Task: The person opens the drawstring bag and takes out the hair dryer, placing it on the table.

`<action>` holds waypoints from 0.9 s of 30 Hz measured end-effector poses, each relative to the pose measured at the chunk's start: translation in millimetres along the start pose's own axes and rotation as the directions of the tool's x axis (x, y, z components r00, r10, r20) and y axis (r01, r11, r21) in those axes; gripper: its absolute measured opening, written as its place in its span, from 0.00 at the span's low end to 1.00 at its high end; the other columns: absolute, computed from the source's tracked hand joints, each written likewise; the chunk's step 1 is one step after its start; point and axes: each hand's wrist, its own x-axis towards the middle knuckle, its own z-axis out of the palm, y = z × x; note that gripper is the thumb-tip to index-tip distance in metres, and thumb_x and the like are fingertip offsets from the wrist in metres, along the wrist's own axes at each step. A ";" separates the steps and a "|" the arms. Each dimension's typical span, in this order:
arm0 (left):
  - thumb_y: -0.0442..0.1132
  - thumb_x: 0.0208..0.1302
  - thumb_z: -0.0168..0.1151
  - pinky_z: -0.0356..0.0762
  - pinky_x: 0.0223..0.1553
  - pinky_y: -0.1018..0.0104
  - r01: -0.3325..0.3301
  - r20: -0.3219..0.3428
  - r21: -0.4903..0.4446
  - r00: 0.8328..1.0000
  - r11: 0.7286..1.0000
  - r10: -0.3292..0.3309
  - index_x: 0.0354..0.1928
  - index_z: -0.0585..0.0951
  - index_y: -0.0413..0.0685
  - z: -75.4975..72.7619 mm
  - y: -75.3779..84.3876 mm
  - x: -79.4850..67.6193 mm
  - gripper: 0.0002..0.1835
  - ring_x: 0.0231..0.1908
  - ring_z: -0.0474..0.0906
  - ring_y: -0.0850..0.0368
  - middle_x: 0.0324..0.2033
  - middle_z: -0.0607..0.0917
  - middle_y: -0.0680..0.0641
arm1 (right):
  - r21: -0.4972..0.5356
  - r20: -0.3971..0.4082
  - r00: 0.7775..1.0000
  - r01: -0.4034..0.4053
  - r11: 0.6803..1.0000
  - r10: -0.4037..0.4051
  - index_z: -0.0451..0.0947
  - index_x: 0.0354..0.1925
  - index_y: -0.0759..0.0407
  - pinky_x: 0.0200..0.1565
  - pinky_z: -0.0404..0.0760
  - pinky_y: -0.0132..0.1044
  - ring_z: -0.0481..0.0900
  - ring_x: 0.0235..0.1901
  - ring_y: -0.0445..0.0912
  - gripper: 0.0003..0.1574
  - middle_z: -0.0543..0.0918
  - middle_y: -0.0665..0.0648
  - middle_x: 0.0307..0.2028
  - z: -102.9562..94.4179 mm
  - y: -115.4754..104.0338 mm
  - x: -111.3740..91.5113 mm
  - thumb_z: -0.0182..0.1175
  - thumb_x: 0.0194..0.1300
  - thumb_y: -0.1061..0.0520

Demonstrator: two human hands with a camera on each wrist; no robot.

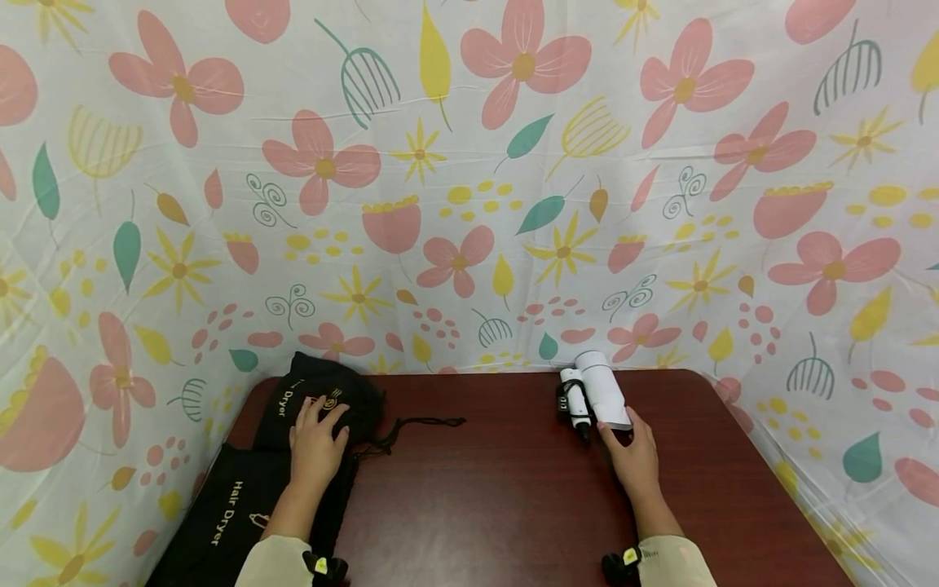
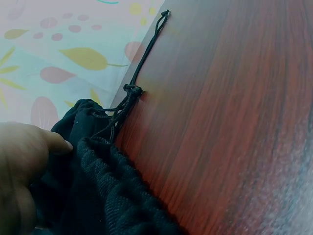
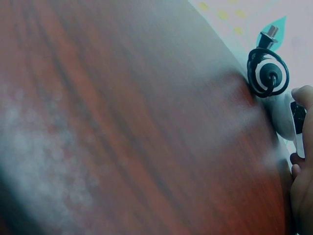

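At the back left of the table, my left hand [image 1: 319,444] rests with spread fingers on a black drawstring bag [image 1: 293,387] lettered "Dryer" in gold. The left wrist view shows the thumb touching the bag's dark cloth [image 2: 78,181], near its gathered, corded mouth. On the right, my right hand [image 1: 632,456] grips the near end of a white hair dryer [image 1: 603,387] between thumb and fingers. The dryer's handle [image 1: 575,395] lies folded alongside the barrel, with a black power cord wound around it. In the right wrist view, its plug [image 3: 269,36] points up, and the hand is partly cut off.
Another black bag [image 1: 235,497], marked "Hair Dryer", lies along the table's left edge. A drawstring [image 1: 429,421] trails right over the brown table [image 1: 477,505]. Flowered cloth [image 1: 469,204] hangs behind the table and at its sides.
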 end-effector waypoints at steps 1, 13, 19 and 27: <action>0.40 0.70 0.63 0.50 0.67 0.20 -0.003 0.000 0.000 1.000 1.000 0.003 0.65 0.78 0.52 0.7 0.1 0.0 0.22 0.78 0.46 0.36 0.74 0.64 0.36 | 0.000 0.000 1.000 -0.001 1.000 0.001 0.55 0.78 0.59 0.69 0.63 0.60 0.61 0.72 0.64 0.51 0.61 0.70 0.73 0.0 -0.1 -0.1 0.62 0.69 0.38; 0.40 0.69 0.64 0.52 0.65 0.19 -0.027 -0.009 0.003 1.000 1.000 0.027 0.64 0.79 0.53 4.9 6.9 -1.5 0.21 0.77 0.48 0.35 0.73 0.65 0.36 | -0.007 -0.008 1.000 0.002 1.000 -0.002 0.56 0.78 0.59 0.69 0.63 0.60 0.62 0.71 0.64 0.51 0.62 0.70 0.73 0.6 0.2 -0.2 0.62 0.69 0.38; 0.40 0.69 0.65 0.52 0.66 0.20 -0.030 0.003 0.003 1.000 1.000 0.030 0.64 0.79 0.53 6.1 12.0 -2.3 0.22 0.78 0.48 0.35 0.74 0.65 0.36 | -0.008 -0.012 1.000 0.009 1.000 -0.009 0.56 0.77 0.60 0.69 0.63 0.60 0.62 0.71 0.64 0.50 0.62 0.71 0.73 0.7 -0.9 -0.5 0.62 0.69 0.38; 0.40 0.68 0.65 0.52 0.66 0.20 -0.036 -0.001 -0.008 0.999 0.999 0.036 0.63 0.80 0.53 8.8 15.2 -3.5 0.22 0.78 0.49 0.36 0.73 0.66 0.37 | -0.010 -0.006 1.000 0.001 1.000 -0.001 0.55 0.78 0.59 0.69 0.63 0.60 0.61 0.72 0.64 0.51 0.61 0.70 0.73 0.1 -2.9 -2.0 0.61 0.69 0.37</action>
